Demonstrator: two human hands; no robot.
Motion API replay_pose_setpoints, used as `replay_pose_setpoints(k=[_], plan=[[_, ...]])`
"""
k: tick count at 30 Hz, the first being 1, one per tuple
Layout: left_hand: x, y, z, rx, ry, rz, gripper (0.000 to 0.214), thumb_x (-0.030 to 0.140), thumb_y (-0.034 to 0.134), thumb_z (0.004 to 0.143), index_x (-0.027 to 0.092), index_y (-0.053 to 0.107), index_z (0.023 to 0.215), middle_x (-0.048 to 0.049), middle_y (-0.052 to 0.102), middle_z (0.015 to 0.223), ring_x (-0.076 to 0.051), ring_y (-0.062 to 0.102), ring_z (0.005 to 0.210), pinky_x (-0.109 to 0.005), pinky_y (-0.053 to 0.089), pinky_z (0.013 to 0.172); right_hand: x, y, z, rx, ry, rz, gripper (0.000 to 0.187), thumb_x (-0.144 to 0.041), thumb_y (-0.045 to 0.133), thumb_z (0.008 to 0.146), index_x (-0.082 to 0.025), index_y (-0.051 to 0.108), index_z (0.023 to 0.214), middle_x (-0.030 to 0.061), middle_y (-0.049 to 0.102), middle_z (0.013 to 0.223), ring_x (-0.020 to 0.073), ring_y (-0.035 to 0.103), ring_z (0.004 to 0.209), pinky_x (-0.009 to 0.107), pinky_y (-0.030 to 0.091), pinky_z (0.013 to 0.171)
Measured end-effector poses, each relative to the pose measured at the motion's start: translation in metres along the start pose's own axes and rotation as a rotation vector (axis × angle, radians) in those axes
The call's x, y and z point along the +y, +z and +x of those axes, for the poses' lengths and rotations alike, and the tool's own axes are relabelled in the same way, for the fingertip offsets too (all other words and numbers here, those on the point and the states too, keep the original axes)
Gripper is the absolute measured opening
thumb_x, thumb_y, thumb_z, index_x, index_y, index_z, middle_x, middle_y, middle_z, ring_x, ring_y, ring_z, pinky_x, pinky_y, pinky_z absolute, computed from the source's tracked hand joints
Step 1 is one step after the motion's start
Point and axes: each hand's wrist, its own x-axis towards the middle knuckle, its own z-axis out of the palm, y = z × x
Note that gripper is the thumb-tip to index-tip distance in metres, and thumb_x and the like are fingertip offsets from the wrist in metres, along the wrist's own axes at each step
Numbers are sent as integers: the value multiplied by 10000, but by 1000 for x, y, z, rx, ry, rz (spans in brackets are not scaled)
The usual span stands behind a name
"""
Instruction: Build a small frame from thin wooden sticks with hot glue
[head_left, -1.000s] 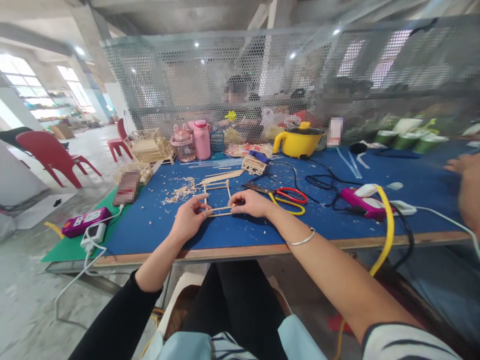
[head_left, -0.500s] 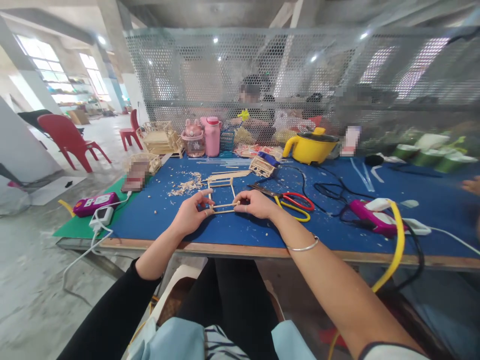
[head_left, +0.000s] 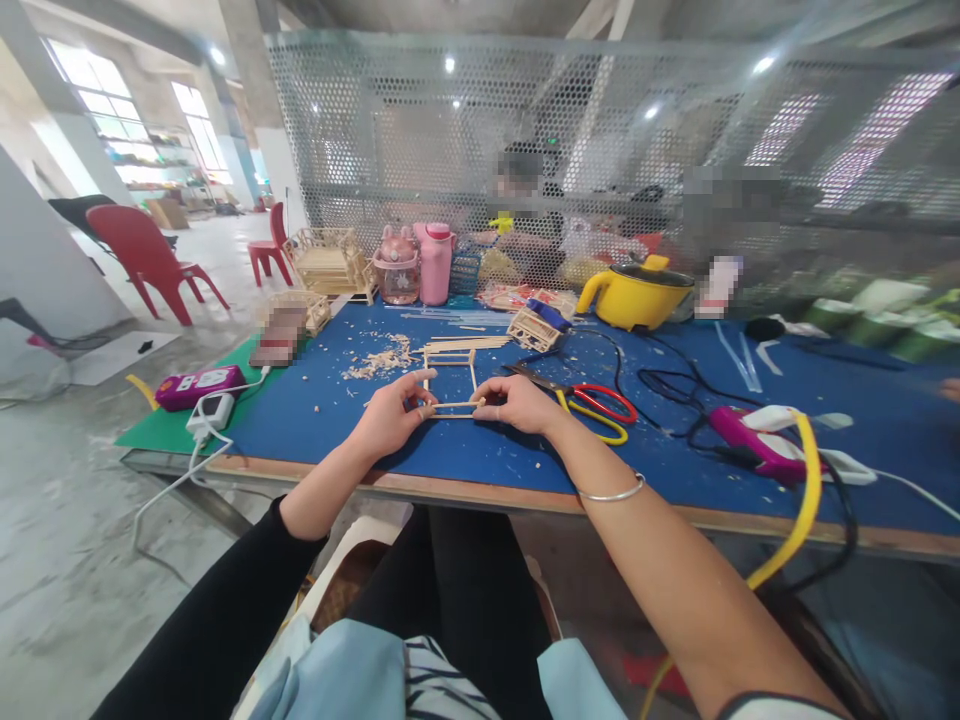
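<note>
A small open frame of thin wooden sticks (head_left: 454, 406) rests on the blue table mat, near the front edge. My left hand (head_left: 394, 412) pinches its near left corner between thumb and fingers. At the near right corner, my right hand (head_left: 517, 403) is closed on the frame as well. The frame's far side stands beyond my fingers, by a bundle of loose sticks (head_left: 469, 344). Wood scraps (head_left: 386, 357) lie scattered to the left of it. Scissors (head_left: 592, 402) with red and yellow handles lie just right of my right hand.
A small wooden model (head_left: 534, 330) with a blue item on it stands behind the scissors. Farther back are a pink bottle (head_left: 435, 265) and a yellow pot (head_left: 637, 298). Purple power strips (head_left: 199, 387) and cables lie on both sides. A person sits behind the mesh screen (head_left: 420, 140).
My view has shifted slightly. My left fingers have closed more tightly at the frame's near left corner, while the right hand keeps its grip.
</note>
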Motion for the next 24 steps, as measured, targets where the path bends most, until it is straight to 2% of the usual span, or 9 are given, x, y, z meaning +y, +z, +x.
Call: replay_pose_setpoints(k=[4, 10, 18, 24], plan=[[-2, 0, 1, 8, -12, -32, 492, 195, 608, 743, 176, 521, 1228, -3, 691, 832, -125, 575, 716, -264, 448, 726, 0, -1, 0, 17, -10, 11, 247, -321, 712, 632, -145, 647, 794, -21, 571, 682, 115, 501, 646, 261, 414, 659], [-3, 3, 3, 20, -26, -85, 479, 198, 607, 729, 173, 541, 1203, -10, 693, 821, -132, 580, 709, -277, 441, 738, 0, -2, 1, -40, -35, -11, 221, -334, 687, 668, -154, 643, 789, -27, 562, 691, 116, 490, 653, 268, 407, 678], [-1, 4, 3, 57, -69, -70, 486, 197, 594, 731, 155, 535, 1212, -25, 694, 823, -133, 566, 693, -283, 451, 726, 0, -1, 1, -30, 0, -6, 275, -358, 728, 629, -147, 664, 794, -15, 583, 688, 119, 505, 645, 270, 418, 667], [-5, 2, 0, 31, 1, 6, 753, 162, 633, 675, 211, 353, 1373, -48, 616, 1119, -126, 546, 755, -279, 462, 739, 0, -1, 1, -19, 16, 14, 274, -348, 740, 611, -149, 660, 782, -23, 583, 681, 114, 509, 641, 267, 425, 665]])
